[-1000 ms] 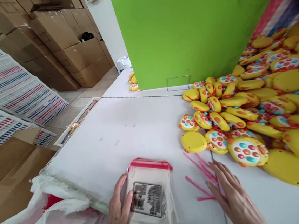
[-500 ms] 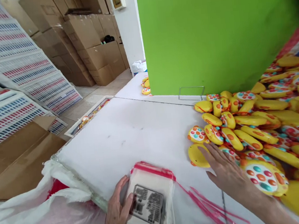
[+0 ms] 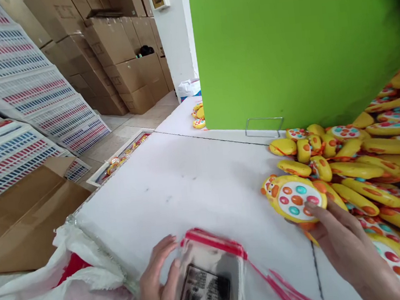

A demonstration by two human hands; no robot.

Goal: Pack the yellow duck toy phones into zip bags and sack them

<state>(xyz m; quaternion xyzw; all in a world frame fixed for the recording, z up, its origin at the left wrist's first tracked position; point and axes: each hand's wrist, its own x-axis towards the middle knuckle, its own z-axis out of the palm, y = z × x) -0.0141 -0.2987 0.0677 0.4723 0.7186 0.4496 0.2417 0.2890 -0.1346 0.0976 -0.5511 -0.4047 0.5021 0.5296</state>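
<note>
The heap of yellow toys (image 3: 371, 162) runs off the right edge, its far side blurred. At lower left a white sack (image 3: 57, 286) bulges, its contents hidden save a red patch. Your right hand (image 3: 339, 240), low right, now grips one toy (image 3: 295, 198) dial-up by its edge; half a second ago it lay flat. Your left hand (image 3: 156, 286), bottom centre, fingers spread, presses the stack of clear bags (image 3: 209, 281), cut off below.
</note>
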